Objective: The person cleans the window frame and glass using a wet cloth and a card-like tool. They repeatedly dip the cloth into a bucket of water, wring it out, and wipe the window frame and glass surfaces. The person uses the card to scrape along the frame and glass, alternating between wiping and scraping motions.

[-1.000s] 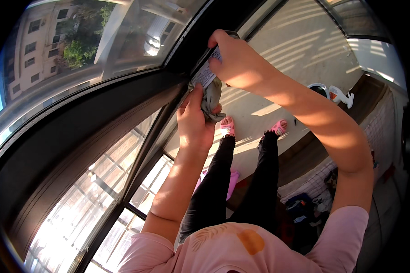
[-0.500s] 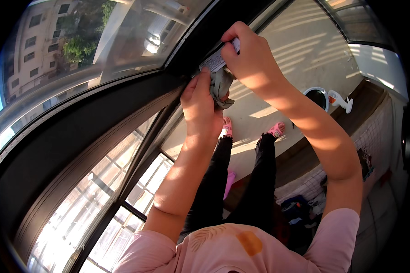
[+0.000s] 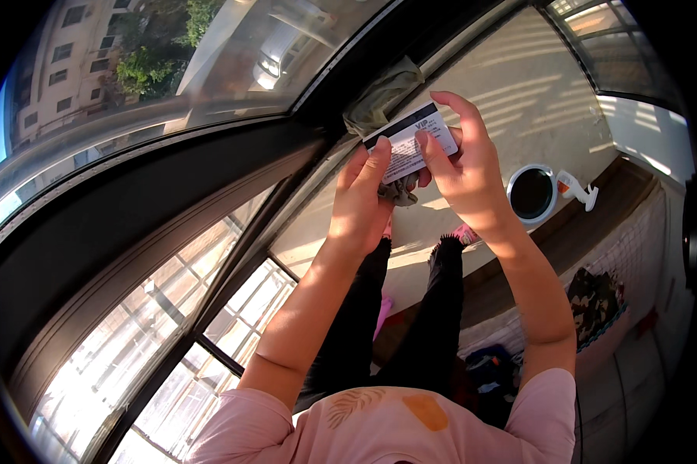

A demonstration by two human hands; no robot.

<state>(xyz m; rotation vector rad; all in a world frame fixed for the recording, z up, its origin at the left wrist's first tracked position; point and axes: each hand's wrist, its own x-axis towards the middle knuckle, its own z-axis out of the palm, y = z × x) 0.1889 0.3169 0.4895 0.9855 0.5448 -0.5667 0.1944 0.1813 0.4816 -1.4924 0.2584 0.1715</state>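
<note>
pinches the white card (image 3: 406,155) in left hand (image 3: 360,203) and right hand (image 3: 468,174), beside the dark window frame (image 3: 155,179), with grey cloth (image 3: 399,193) bunched beneath; looks like arranging card and cloth together; likely calls next for a steady grip

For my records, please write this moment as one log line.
left hand: holds card; right hand: holds card; cloth: behind card; spray bottle: beside bucket
</note>
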